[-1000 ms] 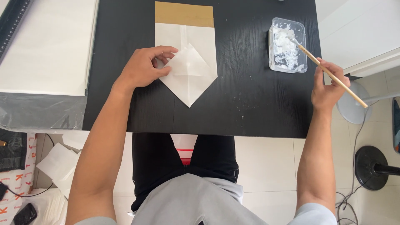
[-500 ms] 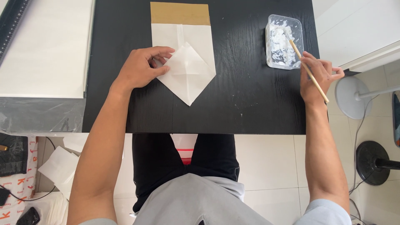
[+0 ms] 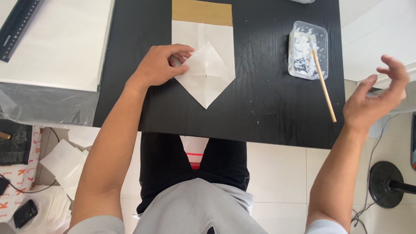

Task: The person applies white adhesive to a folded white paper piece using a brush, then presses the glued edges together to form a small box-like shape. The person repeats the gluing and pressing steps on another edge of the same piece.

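Where the black table [image 3: 268, 108] meets the person's lap lies a folded white paper sheet [image 3: 208, 76], its lower end turned to a point aimed at the near edge, its upper end joining a tan cardboard strip [image 3: 201, 11]. Left hand [image 3: 158, 66]: resting on the sheet's left folded flap, fingers curled together and pressing the paper flat. Right hand [image 3: 375, 97]: raised off the table's right edge, fingers spread apart, holding nothing. Wooden stick [image 3: 323, 84]: lying slantwise, upper tip inside a clear rectangular plastic tub [image 3: 308, 50] smeared with white paste, lower end on the table, apart from the right hand. Far left: large white sheet [image 3: 56, 43] under a black ruler [image 3: 19, 26], over clear plastic wrap [image 3: 43, 106]. Floor, left: loose white papers [image 3: 60, 162], a red-and-white printed package [image 3: 17, 182], lettering partly hidden. Floor, right: black round stand base [image 3: 385, 184].
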